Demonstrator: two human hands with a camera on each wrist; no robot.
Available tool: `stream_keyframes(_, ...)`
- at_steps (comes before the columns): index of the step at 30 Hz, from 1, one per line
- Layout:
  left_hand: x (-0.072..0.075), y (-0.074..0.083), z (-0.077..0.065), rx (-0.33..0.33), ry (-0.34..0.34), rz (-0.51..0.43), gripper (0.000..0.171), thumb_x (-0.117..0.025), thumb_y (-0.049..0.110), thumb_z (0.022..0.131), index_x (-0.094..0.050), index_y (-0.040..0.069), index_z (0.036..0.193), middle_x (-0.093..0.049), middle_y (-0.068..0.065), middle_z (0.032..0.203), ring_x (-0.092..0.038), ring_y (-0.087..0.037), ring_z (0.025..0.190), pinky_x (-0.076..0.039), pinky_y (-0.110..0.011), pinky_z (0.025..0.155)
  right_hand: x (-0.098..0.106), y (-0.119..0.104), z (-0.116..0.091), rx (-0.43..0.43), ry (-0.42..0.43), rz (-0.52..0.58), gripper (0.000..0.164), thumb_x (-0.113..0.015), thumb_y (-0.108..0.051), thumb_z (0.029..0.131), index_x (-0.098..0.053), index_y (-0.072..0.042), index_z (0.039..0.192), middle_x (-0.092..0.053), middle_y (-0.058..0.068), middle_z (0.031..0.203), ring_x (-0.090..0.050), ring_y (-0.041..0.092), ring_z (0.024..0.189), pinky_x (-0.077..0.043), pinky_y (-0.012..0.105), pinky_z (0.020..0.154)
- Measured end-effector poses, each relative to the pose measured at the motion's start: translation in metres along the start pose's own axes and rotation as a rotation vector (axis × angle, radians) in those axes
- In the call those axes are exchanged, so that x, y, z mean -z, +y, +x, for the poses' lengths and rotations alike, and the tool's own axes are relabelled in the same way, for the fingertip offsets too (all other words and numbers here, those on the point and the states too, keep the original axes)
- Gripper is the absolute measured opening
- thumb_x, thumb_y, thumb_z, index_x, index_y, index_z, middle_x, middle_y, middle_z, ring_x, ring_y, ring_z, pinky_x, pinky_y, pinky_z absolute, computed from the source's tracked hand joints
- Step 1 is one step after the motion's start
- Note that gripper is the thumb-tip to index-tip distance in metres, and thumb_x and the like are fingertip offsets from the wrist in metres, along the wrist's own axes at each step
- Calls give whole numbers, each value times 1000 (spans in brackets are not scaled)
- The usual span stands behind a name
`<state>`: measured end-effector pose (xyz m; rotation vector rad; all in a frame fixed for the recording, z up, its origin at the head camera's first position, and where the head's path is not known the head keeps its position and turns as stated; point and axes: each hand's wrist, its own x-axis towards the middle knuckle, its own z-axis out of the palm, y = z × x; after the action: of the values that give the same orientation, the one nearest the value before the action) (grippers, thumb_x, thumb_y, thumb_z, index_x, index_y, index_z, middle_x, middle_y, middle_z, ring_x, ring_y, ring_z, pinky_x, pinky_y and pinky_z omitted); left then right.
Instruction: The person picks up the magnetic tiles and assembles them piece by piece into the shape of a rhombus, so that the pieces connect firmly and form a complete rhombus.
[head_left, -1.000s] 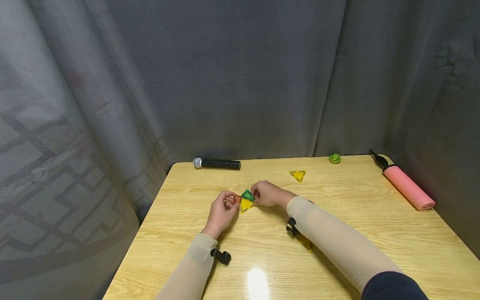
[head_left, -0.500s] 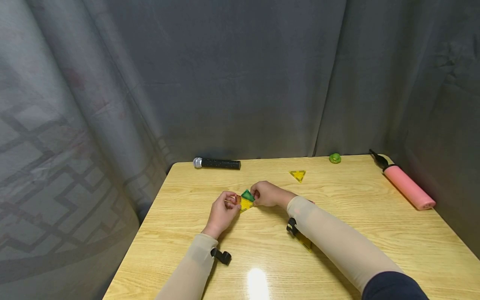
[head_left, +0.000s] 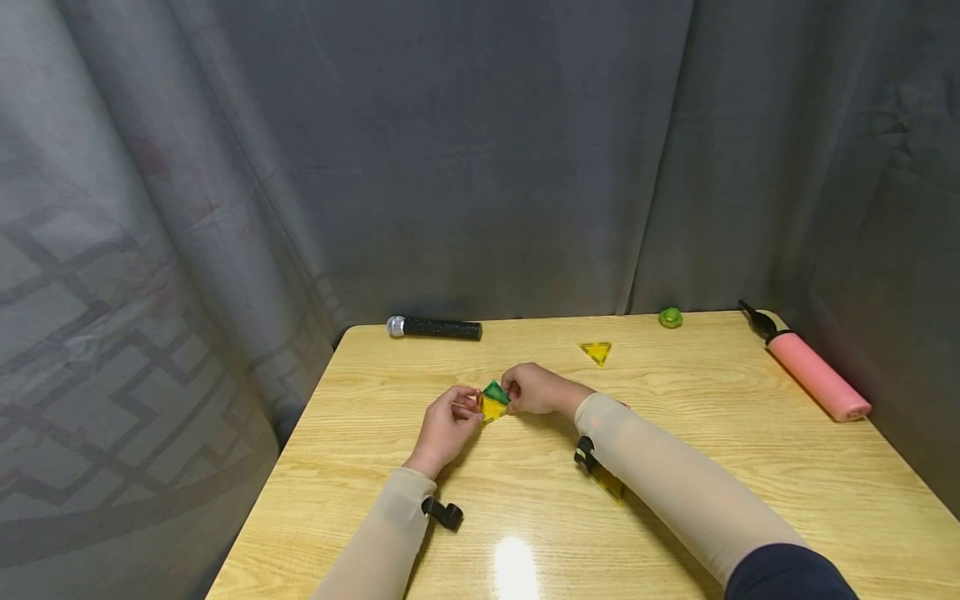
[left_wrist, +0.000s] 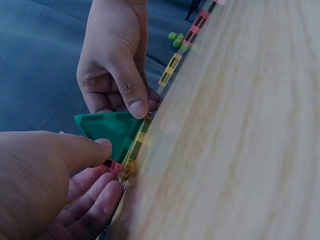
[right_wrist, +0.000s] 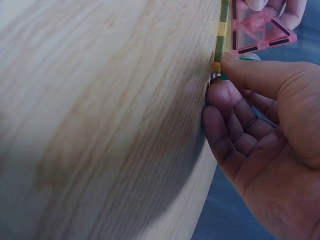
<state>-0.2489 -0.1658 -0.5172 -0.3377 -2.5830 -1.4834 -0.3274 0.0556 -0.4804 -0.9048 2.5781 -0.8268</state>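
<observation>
Red triangular tile (right_wrist: 263, 30) is pinched by the left hand (head_left: 442, 425) and a corner of the green tile (left_wrist: 111, 131) by the right hand (head_left: 534, 387), both tiles being held raised at the edges of a flat yellow tile (head_left: 492, 409), mid-counter. In judgement, edges should be kept flush and light, even pressure applied, lest the joints spring. On the wood-grained counter (head_left: 720, 400), from these tiles, a pink pump (head_left: 817, 375) is noted at three o'clock, a loose yellow triangle (head_left: 596, 353) at two, a microphone (head_left: 438, 328) at eleven; the far edge is backed by grey curtain (head_left: 480, 167).
</observation>
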Motion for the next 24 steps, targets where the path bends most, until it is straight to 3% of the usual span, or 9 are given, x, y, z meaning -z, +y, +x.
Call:
stream_keyframes(6,0,0,-1,22,-8,10,37,-81,4,92,-70,10,127,-70,-2,104,-71,-13,87,-60,-27,78,0,0,-1,6,-3,-14,17,-84,-8,89,-69,-15,94,-63,-3,80,-56,12,72,-49,31,69)
stream_keyframes(24,0,-1,-1,-4,-14,37,38,-81,5,92,-69,10,128,-70,-4,107,-72,-14,88,-61,-28,78,-1,-1,0,4,10,-26,18,-84,-7,89,-70,-15,95,-63,-4,82,-58,12,75,-51,30,71)
